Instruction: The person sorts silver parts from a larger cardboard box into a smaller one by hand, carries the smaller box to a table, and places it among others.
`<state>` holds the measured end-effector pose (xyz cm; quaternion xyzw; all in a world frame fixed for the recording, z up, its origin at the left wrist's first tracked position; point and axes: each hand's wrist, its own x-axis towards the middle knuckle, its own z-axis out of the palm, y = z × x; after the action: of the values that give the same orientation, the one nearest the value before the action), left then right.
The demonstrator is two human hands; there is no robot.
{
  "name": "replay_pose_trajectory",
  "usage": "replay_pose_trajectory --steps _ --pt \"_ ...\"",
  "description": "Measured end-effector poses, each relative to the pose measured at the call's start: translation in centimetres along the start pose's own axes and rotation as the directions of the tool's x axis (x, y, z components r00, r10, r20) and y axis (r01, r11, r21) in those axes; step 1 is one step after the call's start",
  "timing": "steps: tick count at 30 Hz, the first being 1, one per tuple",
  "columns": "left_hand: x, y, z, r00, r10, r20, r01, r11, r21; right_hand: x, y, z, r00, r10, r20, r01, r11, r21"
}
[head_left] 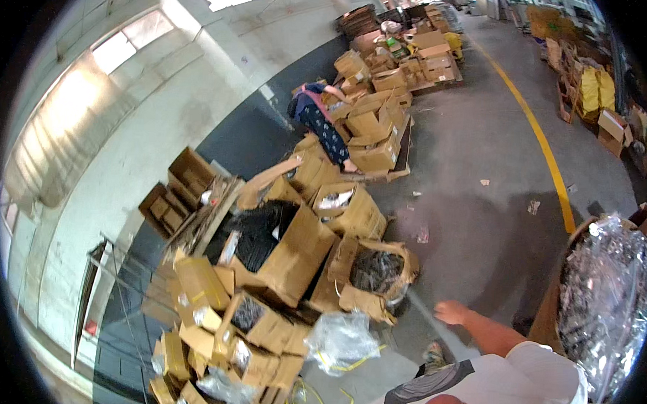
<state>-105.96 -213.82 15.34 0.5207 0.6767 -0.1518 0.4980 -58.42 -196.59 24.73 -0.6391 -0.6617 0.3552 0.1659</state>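
My right hand (450, 312) hangs over the grey floor at the end of a bare forearm, its fingers loosely curled. Nothing shows in it, and it touches nothing. Closest to it on the left is an opened cardboard box (350, 267) with dark plastic pieces (378, 269) inside. Below that box, a clear plastic bag (341, 339) lies on the floor. To the right stands a large container heaped with clear, shiny plastic film (605, 297). My white sleeve (545, 373) and one shoe (434, 355) are visible. My left hand is out of the picture.
Cardboard boxes (293, 254) are piled along the left wall, one holding black material (262, 232). Yellow strapping (313, 397) trails on the floor. A person (319, 116) bends over boxes farther ahead. A yellow line (526, 113) runs along the floor (475, 136), with paper scraps beside it.
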Motion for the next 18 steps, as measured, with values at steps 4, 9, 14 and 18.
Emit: replay_pose_trajectory --steps 4,9,14,18 --pt "5.7 6.0 -10.7 1.0 -0.007 0.013 0.005 0.993 0.121 -2.2 17.0 1.1 0.892 0.451 -0.024 -0.44 0.857 -0.268" --pt "17.1 15.8 -27.4 0.992 0.123 -0.016 -0.1 0.869 0.484 -5.9 20.1 -2.9 0.555 0.829 -0.068 -0.811 0.558 0.177" --pt "32.8 47.1 -30.3 0.864 0.487 -0.127 -0.387 0.804 0.451 -12.5 29.5 0.1 0.595 0.796 0.113 -0.61 0.539 -0.581" --pt "36.1 71.1 -22.5 0.765 0.643 0.025 -0.64 0.765 -0.074 -9.6 28.2 -2.7 0.437 0.87 0.229 -0.823 0.489 -0.287"
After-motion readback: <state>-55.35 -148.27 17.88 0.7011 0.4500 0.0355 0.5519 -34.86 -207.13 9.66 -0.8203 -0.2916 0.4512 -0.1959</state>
